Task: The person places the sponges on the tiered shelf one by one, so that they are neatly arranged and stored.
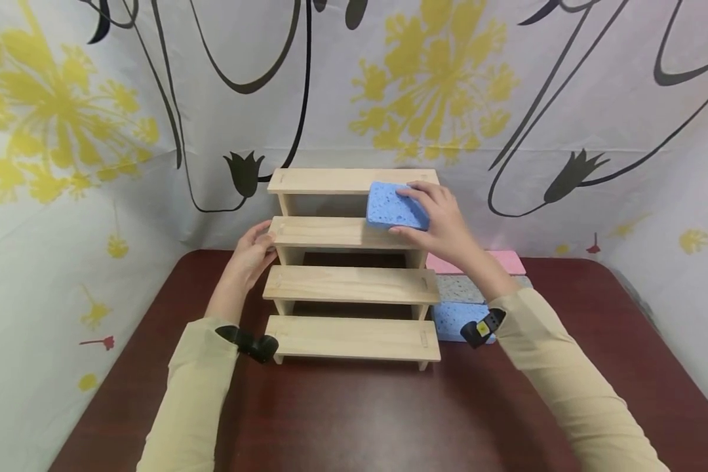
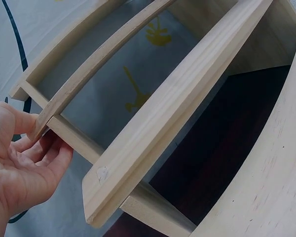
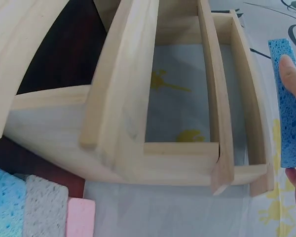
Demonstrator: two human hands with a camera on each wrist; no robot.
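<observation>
A blue sponge (image 1: 392, 204) is held in my right hand (image 1: 445, 223), between the thumb and the fingers, in front of the upper boards of a four-tier wooden step shelf (image 1: 348, 285). The right wrist view shows the same sponge (image 3: 286, 111) edge-on, with the thumb on its face. My left hand (image 1: 248, 257) grips the left end of the second board from the top. In the left wrist view, that hand (image 2: 24, 163) has its thumb on one side of the board end and its fingers curled on the other.
Right of the shelf, on the dark red table (image 1: 342, 419), lie a pink sponge (image 1: 507, 262), a grey sponge (image 1: 457, 288) and another blue sponge (image 1: 454, 320). A flower-printed cloth (image 1: 330, 118) hangs right behind the shelf.
</observation>
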